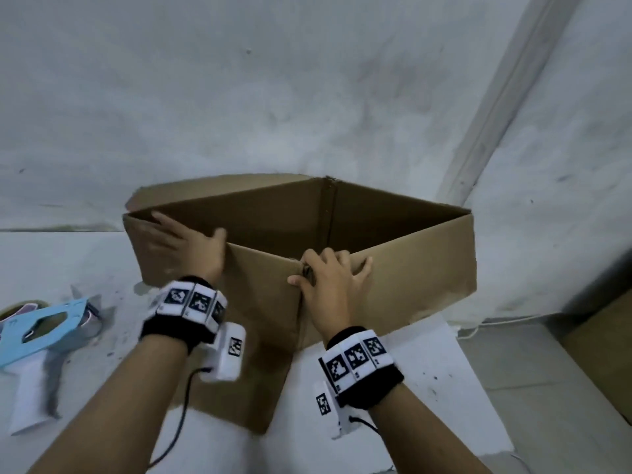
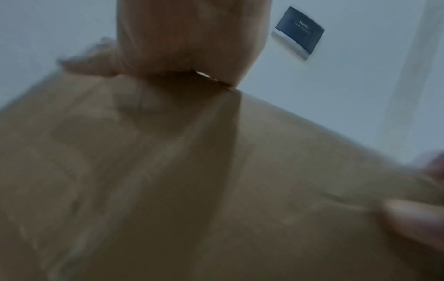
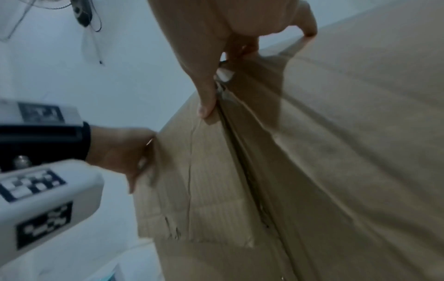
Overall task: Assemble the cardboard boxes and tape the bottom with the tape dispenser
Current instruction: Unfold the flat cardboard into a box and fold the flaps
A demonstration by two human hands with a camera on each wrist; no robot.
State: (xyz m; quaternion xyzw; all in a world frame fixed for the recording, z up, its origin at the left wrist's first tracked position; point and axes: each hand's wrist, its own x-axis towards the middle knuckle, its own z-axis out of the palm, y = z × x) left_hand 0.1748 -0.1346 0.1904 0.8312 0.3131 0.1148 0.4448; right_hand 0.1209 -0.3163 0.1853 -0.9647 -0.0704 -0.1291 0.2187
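A brown cardboard box [image 1: 410, 268] stands opened out on the white table [image 1: 427, 371], its top open and its lower flaps hanging down at the near corner. My left hand [image 1: 184, 241] presses flat against the outside of the left panel, fingers straight and spread, thumb at the top edge. My right hand [image 1: 328, 271] grips the near corner, fingers curled over the top edge and thumb on the outer face. In the right wrist view the thumb [image 3: 206, 106] lies along the corner crease of the box [image 3: 336, 152]. A blue and white tape dispenser [image 1: 37, 333] lies at the table's left.
A grey wall rises close behind the box. Tiled floor and another piece of cardboard [image 1: 608, 333] lie beyond the table's right edge. A wall fan [image 3: 84, 15] and a dark wall sign [image 2: 300, 30] are mounted higher up. Cables trail from both wrist cameras.
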